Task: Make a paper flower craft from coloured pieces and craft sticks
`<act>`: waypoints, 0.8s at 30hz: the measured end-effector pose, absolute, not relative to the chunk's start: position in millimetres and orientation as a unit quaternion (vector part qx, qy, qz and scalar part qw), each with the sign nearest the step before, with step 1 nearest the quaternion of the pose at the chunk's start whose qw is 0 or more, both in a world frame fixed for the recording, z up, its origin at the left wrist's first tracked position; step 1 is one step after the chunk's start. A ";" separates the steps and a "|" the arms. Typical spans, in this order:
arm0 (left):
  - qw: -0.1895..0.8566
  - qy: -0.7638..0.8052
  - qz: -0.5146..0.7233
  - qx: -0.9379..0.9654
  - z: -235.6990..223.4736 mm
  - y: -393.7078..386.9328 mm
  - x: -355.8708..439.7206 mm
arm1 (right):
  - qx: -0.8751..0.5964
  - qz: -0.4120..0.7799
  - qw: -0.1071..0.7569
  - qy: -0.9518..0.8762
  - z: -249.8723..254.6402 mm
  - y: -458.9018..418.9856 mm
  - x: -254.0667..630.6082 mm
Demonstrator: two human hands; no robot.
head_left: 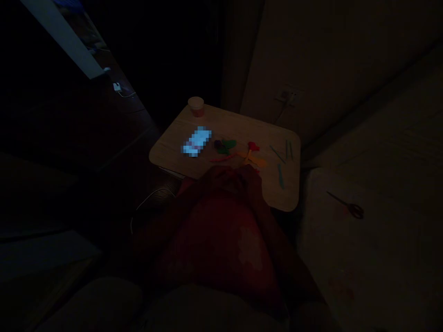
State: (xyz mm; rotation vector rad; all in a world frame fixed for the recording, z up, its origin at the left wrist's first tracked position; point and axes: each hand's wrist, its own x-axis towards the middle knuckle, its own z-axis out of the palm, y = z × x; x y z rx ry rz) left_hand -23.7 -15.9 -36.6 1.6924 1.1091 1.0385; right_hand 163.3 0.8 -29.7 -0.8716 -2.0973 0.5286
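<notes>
two hands [217, 175] [250, 177] close together beside a red-and-orange flower shape [248, 157]

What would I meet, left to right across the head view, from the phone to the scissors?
Lit phone, green-leaved purple flower shape, orange-leaved red flower shape, broad teal tool, scissors.

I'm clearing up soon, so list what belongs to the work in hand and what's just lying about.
Probably the work, by the left hand and right hand:
orange piece
green piece
pink strip
flat teal piece

Seemingly just lying about:
lit screen
cup
scissors

What the hands hold is too dark to tell.
</notes>
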 end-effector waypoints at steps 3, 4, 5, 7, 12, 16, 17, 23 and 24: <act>0.415 0.452 0.410 0.674 -41.2 -15.1 -25.1 | -0.339 0.210 0.389 -0.831 -30.5 1.2 163.2; 0.413 0.452 0.409 0.676 -42.4 -14.8 -26.1 | -0.337 0.213 0.385 -0.832 -31.0 1.6 163.0; 0.413 0.452 0.406 0.679 -43.2 -14.5 -27.2 | -0.335 0.218 0.382 -0.833 -31.7 2.2 162.9; 0.416 0.448 0.399 0.684 -43.8 -13.9 -29.5 | -0.337 0.234 0.377 -0.830 -33.4 3.2 162.7; 0.429 0.430 0.403 0.684 -44.2 -12.3 -31.7 | -0.362 0.259 0.367 -0.817 -37.4 4.3 162.3; 0.416 0.442 0.397 0.689 -43.1 -12.4 -30.6 | -0.380 0.269 0.366 -0.806 -37.9 4.0 162.1; 0.415 0.443 0.399 0.687 -41.8 -13.0 -30.1 | -0.380 0.270 0.367 -0.805 -37.6 4.0 162.2; 0.416 0.445 0.414 0.676 -29.2 -18.3 -27.0 | -0.339 0.249 0.354 -0.835 -33.8 4.7 163.7; 0.412 0.446 0.411 0.680 -28.1 -18.6 -26.7 | -0.333 0.243 0.355 -0.839 -33.0 4.4 164.0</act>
